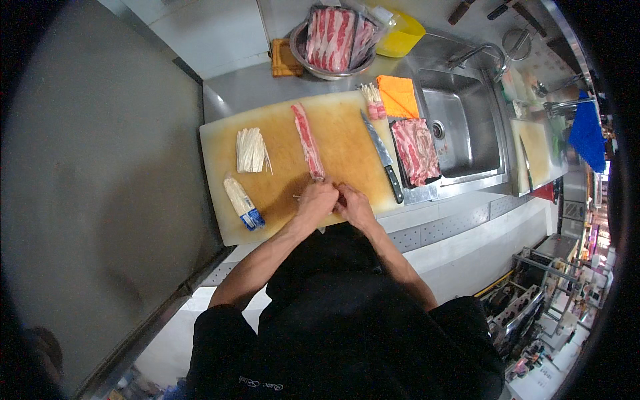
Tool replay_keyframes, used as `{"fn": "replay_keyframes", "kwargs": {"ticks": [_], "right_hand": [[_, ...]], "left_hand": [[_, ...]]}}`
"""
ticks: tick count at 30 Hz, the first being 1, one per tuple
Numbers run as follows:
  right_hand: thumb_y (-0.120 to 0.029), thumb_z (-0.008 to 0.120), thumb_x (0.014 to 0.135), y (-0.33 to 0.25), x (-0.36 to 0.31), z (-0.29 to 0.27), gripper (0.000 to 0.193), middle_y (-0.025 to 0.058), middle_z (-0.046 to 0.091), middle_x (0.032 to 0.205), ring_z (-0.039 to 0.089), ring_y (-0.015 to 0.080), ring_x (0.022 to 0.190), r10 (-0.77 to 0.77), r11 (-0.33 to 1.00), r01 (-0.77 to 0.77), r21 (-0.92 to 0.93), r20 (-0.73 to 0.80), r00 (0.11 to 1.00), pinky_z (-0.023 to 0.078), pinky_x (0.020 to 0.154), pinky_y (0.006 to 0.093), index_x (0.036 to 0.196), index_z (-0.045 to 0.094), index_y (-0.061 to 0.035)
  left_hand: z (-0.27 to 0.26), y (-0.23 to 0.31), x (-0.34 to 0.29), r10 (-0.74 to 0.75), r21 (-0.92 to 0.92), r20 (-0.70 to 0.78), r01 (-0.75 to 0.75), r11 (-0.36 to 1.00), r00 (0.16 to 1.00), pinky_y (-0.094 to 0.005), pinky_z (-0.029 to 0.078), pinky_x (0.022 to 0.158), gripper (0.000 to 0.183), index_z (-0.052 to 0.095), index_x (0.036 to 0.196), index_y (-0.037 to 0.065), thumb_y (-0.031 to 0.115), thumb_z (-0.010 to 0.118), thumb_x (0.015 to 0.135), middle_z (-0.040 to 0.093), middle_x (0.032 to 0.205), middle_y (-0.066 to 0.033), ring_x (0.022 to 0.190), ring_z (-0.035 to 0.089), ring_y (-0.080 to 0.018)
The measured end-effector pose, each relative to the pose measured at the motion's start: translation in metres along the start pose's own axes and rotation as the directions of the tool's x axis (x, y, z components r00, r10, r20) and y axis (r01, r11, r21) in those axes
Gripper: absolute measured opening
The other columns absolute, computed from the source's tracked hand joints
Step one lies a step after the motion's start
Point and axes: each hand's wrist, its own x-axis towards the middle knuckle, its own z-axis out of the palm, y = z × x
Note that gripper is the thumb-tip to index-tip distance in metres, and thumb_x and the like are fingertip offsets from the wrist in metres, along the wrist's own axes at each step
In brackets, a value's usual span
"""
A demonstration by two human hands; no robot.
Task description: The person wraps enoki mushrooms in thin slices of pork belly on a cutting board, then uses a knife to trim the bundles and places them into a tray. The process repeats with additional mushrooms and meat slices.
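A long strip of streaky pork lies lengthwise on the cutting board. My left hand is closed at its near end, fingertips on the meat. Close beside it, my right hand has its fingers curled inward; what they grip is hidden. A small white bit shows just left of my left hand. Left of the strip lie a loose bunch of enoki mushrooms and a packaged enoki bundle with blue wrapping. To the right rests a black-handled knife, blade pointing away.
Meat-wrapped enoki rolls sit at the board's far right corner near an orange cloth. A tray of sliced pork stands beside the sink. Behind the board are a metal bowl with packed meat and a yellow container.
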Motion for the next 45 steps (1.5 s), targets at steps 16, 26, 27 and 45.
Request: {"fn": "replay_keyframes", "kwargs": {"ticks": [16, 26, 27, 45], "right_hand": [[-0.008, 0.074, 0.094, 0.016, 0.020, 0.006, 0.015, 0.0164, 0.078, 0.089, 0.079, 0.0284, 0.081, 0.089, 0.984, -0.081, 0.161, -0.044, 0.995, 0.060, 0.076, 0.0411, 0.107, 0.074, -0.0012], [0.001, 0.067, 0.102, 0.000, 0.043, 0.005, 0.009, 0.0095, 0.079, 0.093, 0.075, 0.0136, 0.086, 0.208, 0.847, -0.261, 0.463, 0.163, 0.964, 0.061, 0.078, 0.0294, 0.108, 0.072, 0.0043], [0.001, 0.067, 0.102, -0.001, 0.044, 0.005, 0.009, 0.0091, 0.079, 0.093, 0.075, 0.0129, 0.086, 0.187, 0.870, -0.236, 0.433, 0.153, 0.970, 0.061, 0.079, 0.0289, 0.108, 0.073, 0.0037], [-0.012, 0.074, 0.090, 0.014, 0.041, -0.004, 0.018, 0.0133, 0.074, 0.103, 0.073, 0.0353, 0.095, -0.005, 0.992, 0.008, 0.125, -0.021, 1.000, 0.059, 0.082, 0.0473, 0.107, 0.078, -0.0083]], "left_hand": [[-0.030, -0.050, -0.032, -0.295, -0.682, -0.150, 0.118, 0.722, 0.944, -0.0416, 0.057, 0.102, 0.052, 0.067, 0.131, 0.006, -0.016, 0.056, 0.086, 0.070, 0.128, -0.0156, 0.120, 0.070, -0.0355], [-0.032, -0.066, -0.018, 0.055, -0.284, -0.173, -0.104, 0.953, 0.983, -0.0602, 0.031, 0.124, 0.014, 0.079, 0.100, 0.010, 0.010, 0.070, 0.090, 0.075, 0.120, -0.0083, 0.121, 0.066, -0.0311], [-0.035, -0.066, -0.021, 0.028, -0.291, -0.138, -0.067, 0.954, 0.990, -0.0594, 0.033, 0.123, 0.012, 0.078, 0.098, 0.009, 0.010, 0.070, 0.089, 0.076, 0.116, -0.0084, 0.118, 0.067, -0.0316], [0.020, -0.037, -0.052, 0.041, -0.241, -0.495, -0.182, 0.953, 0.868, -0.0481, 0.045, 0.110, 0.033, 0.073, 0.118, 0.005, 0.018, 0.077, 0.088, 0.069, 0.121, -0.0105, 0.116, 0.061, -0.0329]]}}
